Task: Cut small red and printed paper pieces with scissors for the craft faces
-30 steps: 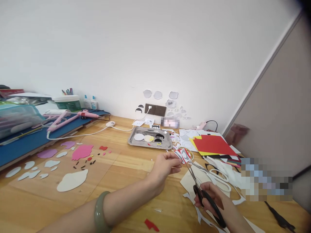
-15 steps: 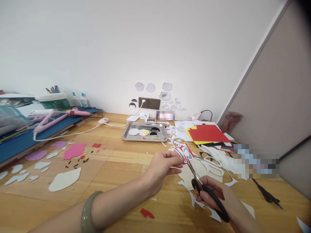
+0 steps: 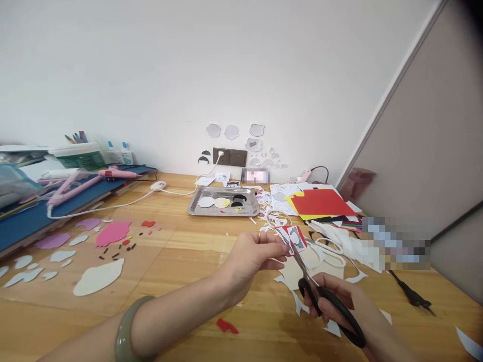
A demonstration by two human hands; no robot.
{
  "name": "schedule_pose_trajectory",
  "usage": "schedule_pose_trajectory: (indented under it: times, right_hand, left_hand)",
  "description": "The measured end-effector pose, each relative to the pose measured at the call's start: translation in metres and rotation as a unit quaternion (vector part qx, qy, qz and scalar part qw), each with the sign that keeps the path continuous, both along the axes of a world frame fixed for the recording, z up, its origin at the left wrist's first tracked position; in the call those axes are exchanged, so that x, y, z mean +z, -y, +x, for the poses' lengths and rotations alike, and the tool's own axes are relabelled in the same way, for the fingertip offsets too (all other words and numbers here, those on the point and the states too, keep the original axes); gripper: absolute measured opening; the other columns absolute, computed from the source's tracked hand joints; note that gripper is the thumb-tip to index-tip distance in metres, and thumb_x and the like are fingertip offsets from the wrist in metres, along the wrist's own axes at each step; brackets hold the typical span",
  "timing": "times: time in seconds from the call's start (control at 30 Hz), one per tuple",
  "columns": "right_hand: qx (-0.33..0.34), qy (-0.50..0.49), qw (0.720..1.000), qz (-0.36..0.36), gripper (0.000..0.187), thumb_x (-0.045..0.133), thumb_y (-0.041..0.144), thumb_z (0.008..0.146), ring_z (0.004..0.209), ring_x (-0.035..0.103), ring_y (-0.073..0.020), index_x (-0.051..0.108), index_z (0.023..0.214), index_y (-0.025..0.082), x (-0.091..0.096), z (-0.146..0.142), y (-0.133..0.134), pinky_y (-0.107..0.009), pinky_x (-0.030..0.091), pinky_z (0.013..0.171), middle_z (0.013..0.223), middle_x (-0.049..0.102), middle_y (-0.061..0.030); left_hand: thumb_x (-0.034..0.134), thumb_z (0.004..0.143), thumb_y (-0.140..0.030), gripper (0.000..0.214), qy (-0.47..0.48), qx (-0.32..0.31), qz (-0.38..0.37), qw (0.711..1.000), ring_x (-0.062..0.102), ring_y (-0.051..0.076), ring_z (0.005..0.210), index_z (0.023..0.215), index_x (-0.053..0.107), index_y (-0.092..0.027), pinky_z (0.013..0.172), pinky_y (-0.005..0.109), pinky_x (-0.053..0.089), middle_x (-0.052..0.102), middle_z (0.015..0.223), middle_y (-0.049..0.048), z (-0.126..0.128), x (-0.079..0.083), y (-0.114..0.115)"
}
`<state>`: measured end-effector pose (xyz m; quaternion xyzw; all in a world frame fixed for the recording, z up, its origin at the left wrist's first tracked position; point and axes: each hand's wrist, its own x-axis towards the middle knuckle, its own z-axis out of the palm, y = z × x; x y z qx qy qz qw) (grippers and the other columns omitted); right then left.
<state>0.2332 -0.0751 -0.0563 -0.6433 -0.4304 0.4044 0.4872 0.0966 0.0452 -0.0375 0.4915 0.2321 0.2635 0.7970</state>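
From where I stand, the person's left hand [image 3: 256,256] pinches a small red card [image 3: 300,230] between thumb and fingers, over the near right half of the wooden table [image 3: 188,286]. White paper printed with grey shapes [image 3: 297,240] lies over the card's face. The right hand [image 3: 339,291] is curled through the handles of black-handled scissors [image 3: 310,278], whose blades point far and left and meet the card's near edge; whether they bite into it I cannot tell. A green bangle [image 3: 126,334] circles the left forearm.

Beyond the hands, a metal tray [image 3: 222,193] carries white, cream and black cutouts. To its right lies a red sheet [image 3: 326,203] on top of yellow and black ones. On the left, a pink cutout [image 3: 113,234] lies near a larger cream cutout [image 3: 98,277]. A red scrap [image 3: 227,327] rests on the near side, below the left forearm.
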Motion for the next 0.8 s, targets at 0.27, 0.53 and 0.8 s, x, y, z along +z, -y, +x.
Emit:
schedule_pose_trajectory:
  times: [0.27, 0.53, 0.8]
  right_hand:
    - [-0.027, -0.018, 0.999, 0.013, 0.015, 0.068, 0.034, 0.056, 0.046, 0.045, -0.0123, 0.059, 0.057, 0.022, -0.008, -0.001, 0.002, -0.024, 0.034, 0.045, 0.05, 0.058, 0.0019]
    - [0.004, 0.01, 0.999, -0.03, 0.011, 0.061, 0.033, 0.064, 0.055, 0.048, -0.0156, 0.058, 0.059, 0.023, 0.006, -0.008, 0.004, -0.025, 0.037, 0.053, 0.055, 0.055, 0.0014]
    - [-0.006, 0.015, 1.0, -0.026, 0.019, 0.063, 0.033, 0.061, 0.045, 0.045, -0.0122, 0.049, 0.058, 0.021, -0.003, -0.007, 0.005, -0.024, 0.032, 0.045, 0.05, 0.052, 0.0035]
  left_hand:
    - [0.063, 0.064, -0.016, 0.005, 0.004, -0.016, 0.0, 1.0, 0.051, 0.008, 0.062, 0.064, 0.063, -0.011, 0.058, 0.019, 0.043, 0.059, 0.066, 0.0025, -0.001, 0.004, 0.005]
    - [0.063, 0.063, -0.016, 0.005, 0.012, -0.014, -0.006, 1.0, 0.053, 0.007, 0.061, 0.061, 0.062, -0.011, 0.062, 0.018, 0.043, 0.061, 0.066, 0.0019, -0.001, 0.002, 0.005]
    - [0.064, 0.064, -0.016, 0.007, 0.035, -0.026, -0.006, 0.999, 0.054, 0.007, 0.065, 0.062, 0.06, -0.011, 0.065, 0.018, 0.043, 0.062, 0.069, 0.0027, -0.001, 0.002, 0.005]
